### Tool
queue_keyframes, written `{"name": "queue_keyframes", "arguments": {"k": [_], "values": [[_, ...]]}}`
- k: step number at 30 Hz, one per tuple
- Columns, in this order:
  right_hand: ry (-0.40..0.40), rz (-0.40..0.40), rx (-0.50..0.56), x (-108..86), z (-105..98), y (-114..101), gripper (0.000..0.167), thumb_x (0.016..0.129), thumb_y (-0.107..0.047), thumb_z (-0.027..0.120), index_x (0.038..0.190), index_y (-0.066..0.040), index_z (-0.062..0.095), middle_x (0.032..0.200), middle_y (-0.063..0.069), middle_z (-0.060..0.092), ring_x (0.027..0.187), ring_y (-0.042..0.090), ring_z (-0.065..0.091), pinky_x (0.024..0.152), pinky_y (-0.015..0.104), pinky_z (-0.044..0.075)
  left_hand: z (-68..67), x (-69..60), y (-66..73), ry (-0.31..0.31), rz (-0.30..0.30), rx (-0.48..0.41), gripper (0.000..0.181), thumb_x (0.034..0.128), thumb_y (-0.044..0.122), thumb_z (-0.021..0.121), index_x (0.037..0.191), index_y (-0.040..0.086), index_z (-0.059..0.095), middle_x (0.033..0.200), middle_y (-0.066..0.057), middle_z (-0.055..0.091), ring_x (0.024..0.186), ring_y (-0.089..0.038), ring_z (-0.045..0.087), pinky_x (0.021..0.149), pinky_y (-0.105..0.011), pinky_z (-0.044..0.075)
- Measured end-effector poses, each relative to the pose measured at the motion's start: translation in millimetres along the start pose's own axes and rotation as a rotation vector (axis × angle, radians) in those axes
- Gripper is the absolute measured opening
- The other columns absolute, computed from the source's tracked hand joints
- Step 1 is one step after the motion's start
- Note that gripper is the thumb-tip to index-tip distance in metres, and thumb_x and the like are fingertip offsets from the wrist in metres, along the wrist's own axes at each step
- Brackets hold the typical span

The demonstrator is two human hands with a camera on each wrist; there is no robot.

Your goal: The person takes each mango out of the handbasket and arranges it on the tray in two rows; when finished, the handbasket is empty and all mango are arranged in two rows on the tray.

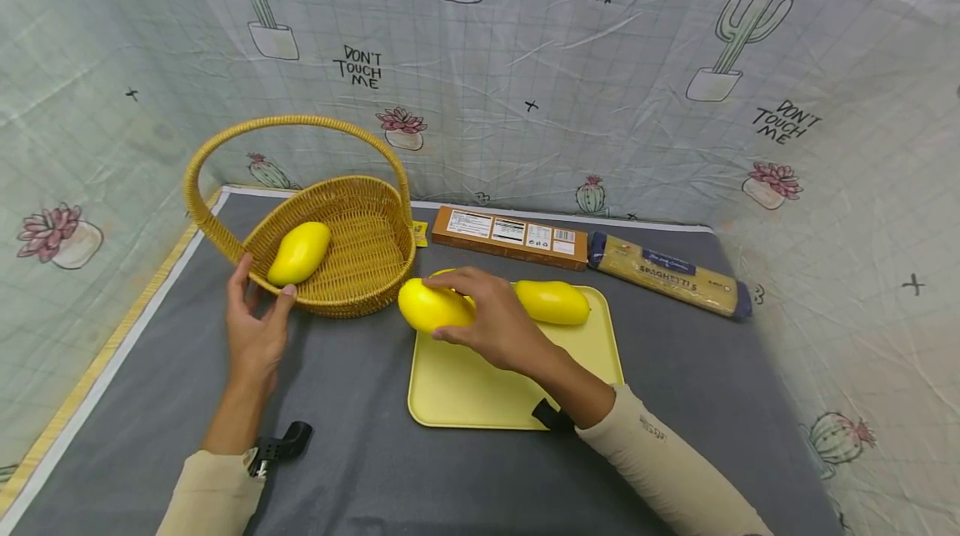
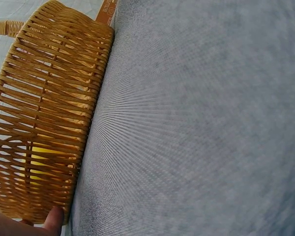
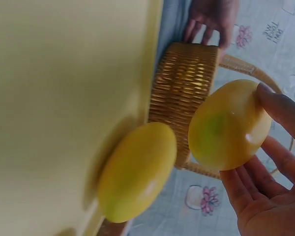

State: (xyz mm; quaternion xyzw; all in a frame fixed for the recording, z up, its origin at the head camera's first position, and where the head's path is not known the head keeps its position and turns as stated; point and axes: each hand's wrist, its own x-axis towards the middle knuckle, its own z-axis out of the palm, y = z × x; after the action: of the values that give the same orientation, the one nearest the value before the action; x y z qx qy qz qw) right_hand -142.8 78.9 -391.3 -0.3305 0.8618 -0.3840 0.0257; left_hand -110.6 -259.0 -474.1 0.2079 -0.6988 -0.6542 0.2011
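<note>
My right hand (image 1: 498, 319) grips a yellow mango (image 1: 431, 307) between thumb and fingers, above the tray's left back corner; the right wrist view shows this mango (image 3: 228, 128) with a green patch. On the yellow tray (image 1: 480, 394) lies another mango (image 1: 555, 303), and one more shows partly behind the held one. The wicker basket (image 1: 367, 252) stands at the left with a mango (image 1: 300, 252) inside. Spread fingers and thumb of my left hand (image 1: 255, 336) touch the basket's near left rim, by the handle's base. In the left wrist view the thumb rests against the basket's side (image 2: 44, 108).
Behind the tray lies a brown box (image 1: 510, 237), with a spaghetti packet (image 1: 667, 273) to its right. A patterned cloth (image 1: 480, 102) hangs around the grey tabletop (image 1: 345, 436). The basket's tall handle (image 1: 300, 121) arches above it.
</note>
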Motion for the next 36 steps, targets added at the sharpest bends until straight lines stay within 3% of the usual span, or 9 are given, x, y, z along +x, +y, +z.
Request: {"name": "queue_keyframes", "arguments": {"k": [8, 19, 30, 36], "values": [[-0.093, 0.072, -0.025, -21.4, 8.2, 20.7, 0.063, 0.083, -0.023, 0.093, 0.142, -0.021, 0.069, 0.143, -0.001, 0.069, 0.135, 0.023, 0.062, 0.116, 0.054, 0.046, 0.0, -0.5, -0.3, -0.004, -0.003, 0.001, 0.080, 0.1021, 0.012, 0.067, 0.168, 0.034, 0.027, 0.178, 0.005, 0.013, 0.166, -0.029, 0.017, 0.133, -0.054, 0.023], [-0.178, 0.061, -0.048, -26.3, 21.2, 37.7, 0.062, 0.084, -0.022, 0.092, 0.142, -0.018, 0.069, 0.143, 0.001, 0.069, 0.138, 0.025, 0.061, 0.118, 0.046, 0.049, -0.5, 0.2, -1.5, -0.006, -0.004, -0.008, 0.080, 0.1017, 0.012, 0.067, 0.168, 0.035, 0.028, 0.178, 0.006, 0.014, 0.165, -0.029, 0.018, 0.133, -0.054, 0.025], [-0.235, 0.023, -0.112, -25.1, 21.5, 35.7, 0.065, 0.089, -0.026, 0.088, 0.148, -0.017, 0.064, 0.150, 0.001, 0.065, 0.146, 0.028, 0.054, 0.123, 0.053, 0.042, 0.3, -0.1, -2.0, -0.006, 0.001, -0.013, 0.080, 0.1018, 0.010, 0.067, 0.168, 0.033, 0.028, 0.178, 0.005, 0.014, 0.165, -0.029, 0.018, 0.133, -0.054, 0.025], [-0.186, 0.025, -0.068, -19.3, 18.0, 22.0, 0.064, 0.089, -0.029, 0.088, 0.148, -0.020, 0.064, 0.151, 0.000, 0.064, 0.144, 0.026, 0.055, 0.121, 0.052, 0.043, 0.2, -1.0, -1.9, -0.002, -0.004, 0.002, 0.079, 0.1028, 0.011, 0.066, 0.168, 0.035, 0.027, 0.178, 0.006, 0.013, 0.165, -0.029, 0.018, 0.133, -0.054, 0.025]]}}
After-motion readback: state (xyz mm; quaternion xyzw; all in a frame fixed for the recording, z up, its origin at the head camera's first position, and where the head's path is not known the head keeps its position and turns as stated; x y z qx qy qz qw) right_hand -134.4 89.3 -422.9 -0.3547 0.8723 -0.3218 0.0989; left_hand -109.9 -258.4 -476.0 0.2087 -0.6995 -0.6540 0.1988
